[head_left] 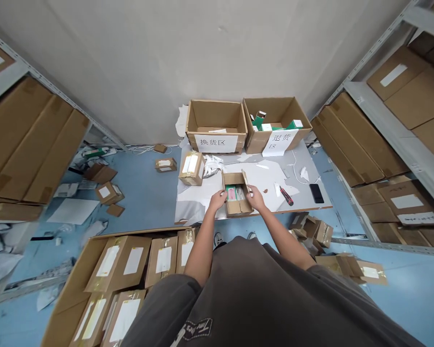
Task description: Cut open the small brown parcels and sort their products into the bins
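A small open cardboard box [238, 207] sits near the front edge of a low grey table [321, 168], its flaps up. Inside show green and pink items [232, 193]. My left hand [217, 198] grips the box's left side, fingers curled on the edge. My right hand [254, 196] holds the right flap and wall. A taped parcel [191, 168] lies on the table left of the box.
Two large open cartons [217, 121] [275, 120] with paper labels stand at the table's back. A red-handled cutter [286, 195] and a black phone [316, 193] lie to the right. A big carton of parcels [126, 270] sits on the blue floor at my left. Shelves with boxes flank both sides.
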Tool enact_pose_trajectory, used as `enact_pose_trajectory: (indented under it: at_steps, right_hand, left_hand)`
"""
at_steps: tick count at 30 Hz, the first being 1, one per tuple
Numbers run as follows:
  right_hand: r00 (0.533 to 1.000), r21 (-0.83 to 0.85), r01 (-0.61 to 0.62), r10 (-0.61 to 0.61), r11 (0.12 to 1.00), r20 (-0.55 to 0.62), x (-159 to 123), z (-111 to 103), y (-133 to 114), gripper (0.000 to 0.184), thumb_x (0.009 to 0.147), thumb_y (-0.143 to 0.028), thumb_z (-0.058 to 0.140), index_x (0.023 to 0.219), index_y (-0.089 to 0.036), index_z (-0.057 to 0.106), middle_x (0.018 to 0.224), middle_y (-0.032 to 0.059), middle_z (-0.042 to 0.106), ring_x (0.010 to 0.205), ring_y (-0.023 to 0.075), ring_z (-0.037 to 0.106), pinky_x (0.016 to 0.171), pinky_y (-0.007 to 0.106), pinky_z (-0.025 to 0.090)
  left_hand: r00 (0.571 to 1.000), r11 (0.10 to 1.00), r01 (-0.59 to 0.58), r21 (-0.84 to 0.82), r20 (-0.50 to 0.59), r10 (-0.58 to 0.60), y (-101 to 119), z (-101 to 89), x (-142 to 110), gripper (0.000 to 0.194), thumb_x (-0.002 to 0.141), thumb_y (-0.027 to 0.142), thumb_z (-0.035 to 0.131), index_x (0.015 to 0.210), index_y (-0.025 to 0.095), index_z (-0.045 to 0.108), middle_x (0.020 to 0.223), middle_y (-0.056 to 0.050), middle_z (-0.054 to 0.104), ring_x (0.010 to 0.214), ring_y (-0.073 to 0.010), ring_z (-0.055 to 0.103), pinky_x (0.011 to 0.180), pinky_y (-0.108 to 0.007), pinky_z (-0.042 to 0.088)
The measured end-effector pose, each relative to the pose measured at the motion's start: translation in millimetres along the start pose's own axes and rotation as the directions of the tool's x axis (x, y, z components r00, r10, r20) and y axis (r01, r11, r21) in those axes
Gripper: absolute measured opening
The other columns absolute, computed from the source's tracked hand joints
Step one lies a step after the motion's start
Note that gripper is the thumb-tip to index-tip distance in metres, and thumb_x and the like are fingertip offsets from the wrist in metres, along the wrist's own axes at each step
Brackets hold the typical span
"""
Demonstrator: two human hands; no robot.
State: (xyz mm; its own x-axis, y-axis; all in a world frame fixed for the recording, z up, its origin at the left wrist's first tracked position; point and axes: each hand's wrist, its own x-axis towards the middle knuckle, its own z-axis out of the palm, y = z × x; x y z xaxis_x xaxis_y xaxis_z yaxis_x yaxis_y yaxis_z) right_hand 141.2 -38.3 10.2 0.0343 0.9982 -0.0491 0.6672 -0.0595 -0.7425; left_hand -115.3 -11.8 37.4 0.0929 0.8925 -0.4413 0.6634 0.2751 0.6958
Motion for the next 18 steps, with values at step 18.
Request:
enact_pose_trajectory:
  at_steps: [18]
  right_hand:
    - [0.882, 0.122, -0.431, 0.389, 0.894, 0.266, 2.8, 27.4, 50.8, 0.040, 0.097, -0.057, 0.059, 0.101, -0.023, 0.079, 0.111, 0.0103, 0.082, 0.116, 0.0298, 0.072, 0.106, 0.038, 0.052]
  left_hand:
    - [0.994, 0.909, 0.102, 0.403, -0.084, -0.074, 24.4, 49.5, 9.0, 0.075, 0.098, 0.053, 0.064, 0.163, 0.021, 0.045, 0.147, -0.020, 0.066, 0.131, -0.0340, 0.067, 0.106, -0.040, 0.051]
